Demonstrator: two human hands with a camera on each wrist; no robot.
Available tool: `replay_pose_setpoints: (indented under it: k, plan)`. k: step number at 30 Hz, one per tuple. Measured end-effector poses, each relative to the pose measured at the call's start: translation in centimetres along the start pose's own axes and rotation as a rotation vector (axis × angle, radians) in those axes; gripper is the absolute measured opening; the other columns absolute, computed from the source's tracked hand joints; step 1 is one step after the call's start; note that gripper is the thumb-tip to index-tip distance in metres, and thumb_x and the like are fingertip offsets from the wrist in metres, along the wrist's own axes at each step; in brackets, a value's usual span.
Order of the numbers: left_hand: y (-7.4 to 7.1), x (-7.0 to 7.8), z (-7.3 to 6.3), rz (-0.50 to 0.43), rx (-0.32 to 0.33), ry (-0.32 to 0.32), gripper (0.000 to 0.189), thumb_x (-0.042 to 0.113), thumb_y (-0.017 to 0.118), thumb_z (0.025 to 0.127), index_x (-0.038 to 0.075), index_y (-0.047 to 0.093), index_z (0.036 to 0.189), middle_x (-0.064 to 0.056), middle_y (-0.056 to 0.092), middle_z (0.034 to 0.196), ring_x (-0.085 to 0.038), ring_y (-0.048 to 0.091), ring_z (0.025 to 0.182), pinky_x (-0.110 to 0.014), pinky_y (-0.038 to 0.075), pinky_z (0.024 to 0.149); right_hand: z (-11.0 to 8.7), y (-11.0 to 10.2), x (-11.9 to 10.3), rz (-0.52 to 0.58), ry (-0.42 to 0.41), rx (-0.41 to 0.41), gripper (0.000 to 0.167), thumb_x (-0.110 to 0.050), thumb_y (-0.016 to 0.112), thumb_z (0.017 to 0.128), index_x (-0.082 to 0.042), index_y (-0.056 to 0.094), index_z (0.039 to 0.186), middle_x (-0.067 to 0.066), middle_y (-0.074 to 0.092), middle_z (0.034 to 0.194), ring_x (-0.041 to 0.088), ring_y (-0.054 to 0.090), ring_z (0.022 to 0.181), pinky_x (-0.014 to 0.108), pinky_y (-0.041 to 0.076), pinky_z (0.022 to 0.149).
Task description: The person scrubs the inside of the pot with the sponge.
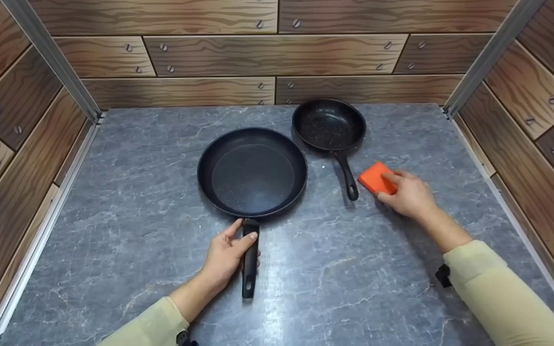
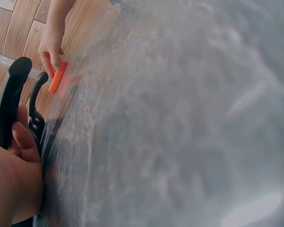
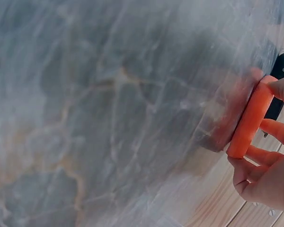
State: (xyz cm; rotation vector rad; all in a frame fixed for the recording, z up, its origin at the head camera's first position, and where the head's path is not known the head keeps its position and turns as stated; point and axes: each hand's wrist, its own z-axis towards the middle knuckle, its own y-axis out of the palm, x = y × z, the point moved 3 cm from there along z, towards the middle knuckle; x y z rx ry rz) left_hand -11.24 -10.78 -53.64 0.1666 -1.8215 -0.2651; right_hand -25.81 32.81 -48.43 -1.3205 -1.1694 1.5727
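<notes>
A large black frying pan lies in the middle of the grey marbled table. My left hand grips its handle, with the thumb on top and fingers around the side. To the right, my right hand holds an orange sponge by its edges, down at the tabletop. In the right wrist view, thumb and fingers pinch the sponge at its two ends. The left wrist view shows the pan's handle rising beside my left hand.
A smaller black frying pan sits behind and to the right of the large one, its handle pointing forward, just left of the sponge. Wood-patterned panels wall the table at the back and both sides.
</notes>
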Motion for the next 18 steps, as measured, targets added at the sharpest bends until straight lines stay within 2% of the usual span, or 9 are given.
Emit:
replay_pose_setpoints:
  k: [6,12,16,18]
  plan:
    - [-0.1,0.2,0.3,0.011,-0.006,-0.002,0.083,0.015,0.072,0.104,-0.005,0.021,0.166,-0.018,0.075,0.08,-0.021,0.072,0.058,-0.034,0.064,0.06,0.1,-0.1,0.0,0.012,-0.01,-0.007,0.065,-0.034,0.073,0.097,0.001,0.058,0.149,0.041,0.05,0.146,0.064,0.053,0.125,0.076,0.042,0.102]
    - [-0.1,0.6,0.5,0.01,-0.02,-0.012,0.083,0.018,0.07,0.105,-0.005,0.019,0.166,-0.019,0.075,0.08,-0.021,0.073,0.059,-0.033,0.063,0.059,0.0,-0.5,-0.3,0.013,0.014,-0.02,0.072,-0.043,0.069,0.102,0.001,0.05,0.156,0.044,0.039,0.154,0.066,0.043,0.135,0.08,0.033,0.109]
    - [-0.3,1.2,0.5,0.02,-0.014,-0.023,0.083,0.02,0.07,0.105,-0.004,0.019,0.167,-0.018,0.075,0.079,-0.022,0.073,0.059,-0.032,0.061,0.055,0.1,-1.1,-1.7,0.03,0.009,0.054,0.07,-0.046,0.065,0.104,-0.002,0.05,0.156,0.041,0.039,0.156,0.062,0.041,0.139,0.079,0.031,0.111]
    - [-0.4,1.6,0.5,0.058,0.002,-0.024,0.083,0.022,0.071,0.105,-0.003,0.021,0.166,-0.015,0.075,0.076,-0.018,0.07,0.056,-0.029,0.059,0.052,0.2,-1.4,-2.8,0.042,-0.009,0.11,0.068,-0.046,0.065,0.104,-0.003,0.053,0.155,0.039,0.041,0.156,0.06,0.043,0.14,0.078,0.033,0.109]
